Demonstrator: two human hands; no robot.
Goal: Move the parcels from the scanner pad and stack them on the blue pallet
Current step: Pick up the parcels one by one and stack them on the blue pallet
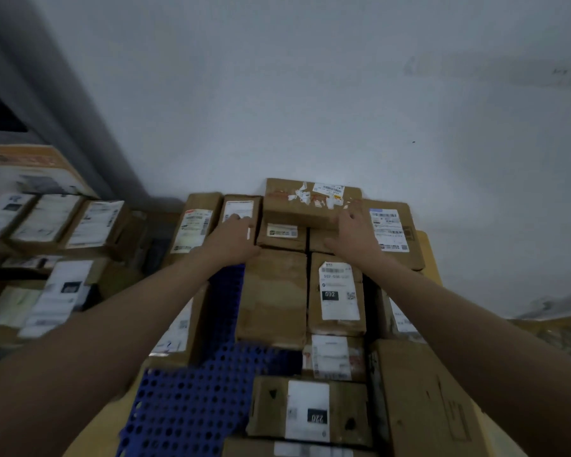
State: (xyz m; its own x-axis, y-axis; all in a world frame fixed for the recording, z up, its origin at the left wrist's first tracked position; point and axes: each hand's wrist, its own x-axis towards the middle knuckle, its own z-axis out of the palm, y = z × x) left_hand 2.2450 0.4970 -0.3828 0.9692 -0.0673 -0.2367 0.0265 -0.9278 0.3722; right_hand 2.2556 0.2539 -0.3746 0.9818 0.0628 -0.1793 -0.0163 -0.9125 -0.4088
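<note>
Two hands were out over the far end of the stack, both arms nearly straight. Main risk as I judged it: the top parcel (312, 201) sat on a second tier against the wall, resting across the seam between lower boxes — a push from one side alone could skew it or slide it off its neighbours. A second risk: the rows on the blue pallet (185, 407) were uneven, with bare grid showing at the near left, so anything added there might lean into the gap. My left hand (233, 237) lay palm down on the small labelled box (239, 212) left of the top parcel, fingers spread and fairly straight, gripping nothing that I could make out. My right hand (355, 232) rested against the top parcel's right front corner, fingers extended, thumb out to the left — pressing, not clasping. The parcel labelled 032 (337, 291) lay flat just below my right wrist. Further cartons (80, 222) sat off to the left, well apart. The scanner pad was not in view.
</note>
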